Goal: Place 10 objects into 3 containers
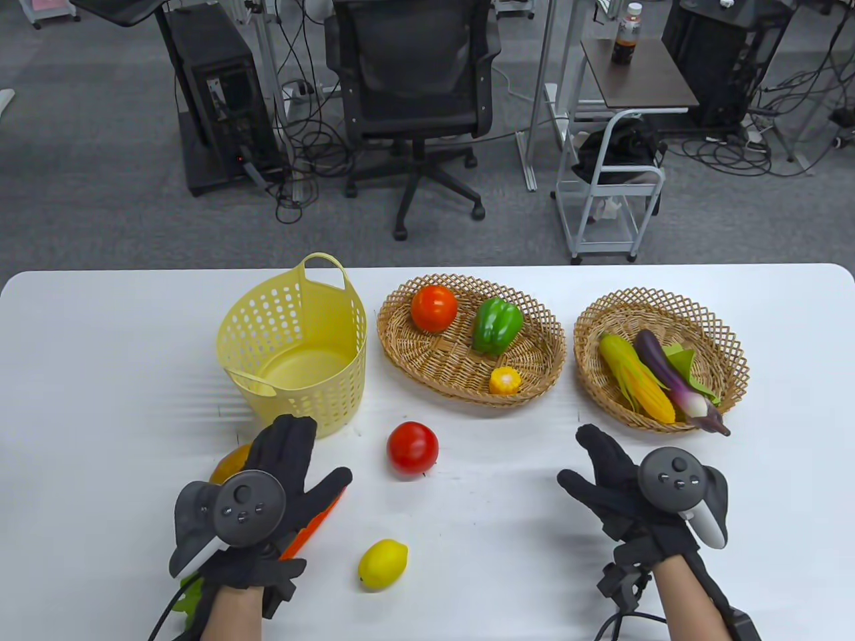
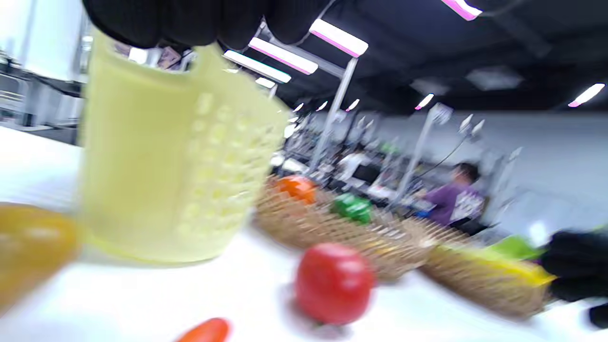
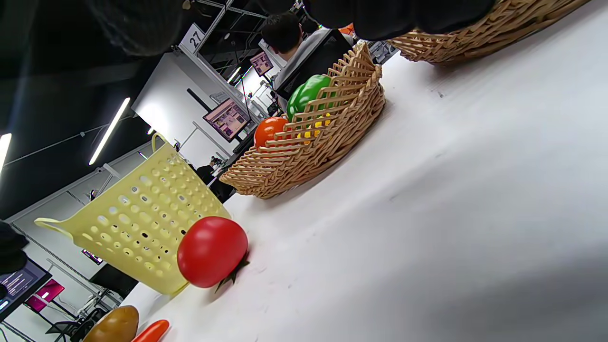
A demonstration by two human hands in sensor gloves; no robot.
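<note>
A yellow plastic basket (image 1: 294, 347) stands empty at the left. The middle wicker basket (image 1: 534, 334) holds an orange-red tomato (image 1: 434, 308), a green pepper (image 1: 496, 325) and a small yellow piece (image 1: 505, 380). The right wicker basket (image 1: 728, 340) holds a corn cob (image 1: 634, 377) and an eggplant (image 1: 674, 380). Loose on the table lie a red tomato (image 1: 413, 449), a lemon (image 1: 383, 564), a carrot (image 1: 317, 524) and a brownish potato (image 1: 229, 464). My left hand (image 1: 280, 481) hovers open above the carrot and potato. My right hand (image 1: 614, 481) is open and empty near the right basket.
The white table (image 1: 100, 400) ends at a rounded far edge; an office chair (image 1: 414, 100), a computer tower (image 1: 220, 100) and a small cart (image 1: 614, 193) stand beyond it. Something green (image 1: 190, 597) shows under my left wrist.
</note>
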